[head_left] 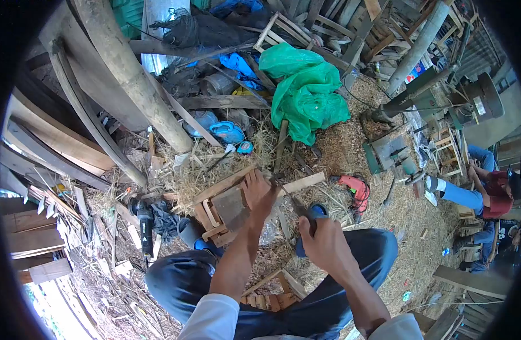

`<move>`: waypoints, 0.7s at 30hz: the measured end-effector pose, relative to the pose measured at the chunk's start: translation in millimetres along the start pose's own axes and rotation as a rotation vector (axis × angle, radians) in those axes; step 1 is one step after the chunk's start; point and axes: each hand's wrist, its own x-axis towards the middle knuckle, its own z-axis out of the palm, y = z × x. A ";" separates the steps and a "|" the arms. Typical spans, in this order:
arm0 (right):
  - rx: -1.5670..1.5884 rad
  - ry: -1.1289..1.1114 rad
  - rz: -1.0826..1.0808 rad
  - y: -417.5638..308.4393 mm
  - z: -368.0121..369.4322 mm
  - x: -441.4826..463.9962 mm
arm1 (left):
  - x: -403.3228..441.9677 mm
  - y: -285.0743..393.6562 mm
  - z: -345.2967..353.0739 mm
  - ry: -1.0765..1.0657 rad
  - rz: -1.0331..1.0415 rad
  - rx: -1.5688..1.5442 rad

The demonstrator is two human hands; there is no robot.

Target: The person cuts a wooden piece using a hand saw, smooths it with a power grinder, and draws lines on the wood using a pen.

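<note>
The right hand [323,241] is closed round a dark-handled tool with a narrow metal blade [296,205], its tip beside a pale wooden strip [305,183]; the left hand [257,191], finger grip unclear, lies over a small brown wooden frame [229,208] on the straw-littered ground [379,226]

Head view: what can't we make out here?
All in the head view:
Tool handle: mostly covered by the right hand.
Left hand fingertips: too small to tell how they grip.
Under the green plastic: hidden by its folds.
Head of the person in red: lost in the dark lens rim.
</note>
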 end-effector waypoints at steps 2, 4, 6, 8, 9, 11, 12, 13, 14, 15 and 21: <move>0.044 0.106 -0.066 33.3 47.9 50.0 | -4.1 -3.1 -3.8 0.041 0.033 0.024; -0.002 0.190 -0.109 35.8 101.0 82.0 | -1.1 -11.9 3.1 0.082 0.099 0.057; -0.060 0.271 -0.127 43.6 115.9 84.4 | 5.9 -25.9 29.3 0.038 0.069 0.069; 0.252 0.204 -0.083 72.6 105.5 77.4 | 7.2 -17.9 32.6 0.106 0.043 0.143; 0.393 0.197 -0.162 92.5 105.1 69.8 | 9.4 -8.7 27.9 0.114 0.034 0.131; 0.420 0.176 -0.144 101.8 106.4 66.0 | 5.2 -6.9 8.6 -0.014 -0.022 -0.015; 0.447 0.168 -0.125 102.9 108.7 64.9 | 11.1 -9.1 8.6 -0.015 -0.023 -0.008; 0.248 0.186 -0.157 87.8 94.9 58.7 | 15.5 -11.1 12.5 -0.074 -0.051 -0.013; 0.242 0.174 -0.145 73.6 76.4 45.7 | 13.2 -11.8 16.8 -0.138 -0.083 -0.022; 0.180 0.100 -0.066 57.8 55.7 32.1 | 6.9 -9.4 13.7 -0.002 -0.021 -0.053; 0.021 0.034 0.030 20.8 37.0 17.4 | 4.2 -10.5 17.2 0.087 0.029 0.005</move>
